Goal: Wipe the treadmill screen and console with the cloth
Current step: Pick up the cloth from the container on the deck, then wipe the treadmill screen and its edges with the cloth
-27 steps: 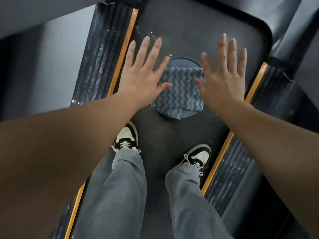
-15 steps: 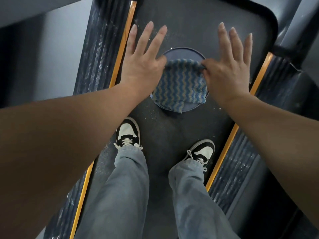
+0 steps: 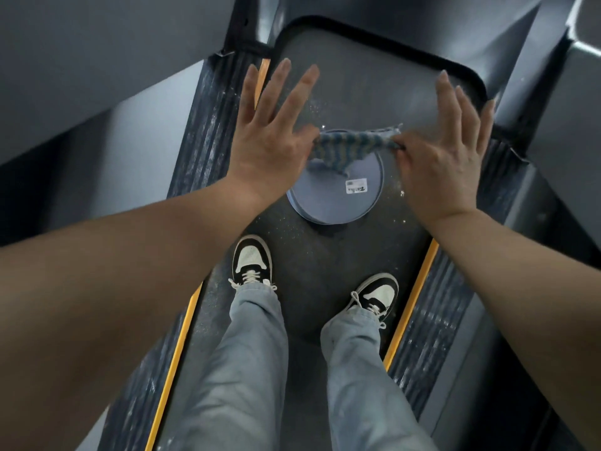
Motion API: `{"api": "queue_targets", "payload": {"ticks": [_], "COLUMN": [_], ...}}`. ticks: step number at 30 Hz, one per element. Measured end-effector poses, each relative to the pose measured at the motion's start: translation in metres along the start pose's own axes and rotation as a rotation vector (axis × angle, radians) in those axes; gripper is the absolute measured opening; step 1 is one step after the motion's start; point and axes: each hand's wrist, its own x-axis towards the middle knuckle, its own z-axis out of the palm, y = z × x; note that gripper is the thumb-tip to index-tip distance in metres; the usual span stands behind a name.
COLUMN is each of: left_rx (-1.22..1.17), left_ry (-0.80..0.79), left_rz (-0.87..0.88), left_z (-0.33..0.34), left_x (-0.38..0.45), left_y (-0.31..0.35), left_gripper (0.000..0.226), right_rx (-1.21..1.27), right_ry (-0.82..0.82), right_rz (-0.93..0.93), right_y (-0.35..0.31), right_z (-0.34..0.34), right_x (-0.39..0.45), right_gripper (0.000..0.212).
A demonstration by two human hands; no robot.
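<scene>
Left hand: your left hand [image 3: 270, 138] pinches one end of the cloth [image 3: 349, 148] at the thumb, the other fingers spread wide.
Right hand: your right hand [image 3: 442, 154] nips the other end, its fingers straight.
Cloth: stretched between your hands, bunched, above the round grey lid [image 3: 338, 190].
Below: your shoes on the treadmill belt [image 3: 312, 265].

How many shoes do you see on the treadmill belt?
2. The left shoe stands near the left yellow strip; the right shoe stands lower, near the right strip. Trouser legs cover both heels.
</scene>
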Motion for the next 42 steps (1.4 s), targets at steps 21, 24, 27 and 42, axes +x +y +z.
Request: {"api": "queue_targets", "payload": {"ticks": [21,24,27,42], "left_rx": [0.034,-0.026,-0.098,-0.253], "left_ry": [0.358,0.369,0.354,0.408], "left_rz": [0.088,0.094,0.091,0.186], "left_z": [-0.395,-0.452,-0.497,-0.699], "left_x": [0.093,0.093,0.097,0.197], "left_y": [0.012,0.018,0.02,0.004], "left_gripper": [0.023,0.021,0.018,0.005], "right_rx": [0.148,0.154,0.166,0.289], "right_ry": [0.21,0.265,0.307,0.582], "right_rz": [0.002,-0.044,-0.09,-0.209], "right_y": [-0.062,-0.07,-0.076,-0.087], "right_z": [-0.373,-0.428,-0.474,-0.678], "right_x": [0.019,0.015,0.015,0.087], "right_gripper": [0.009,0.007,0.009,0.011]}}
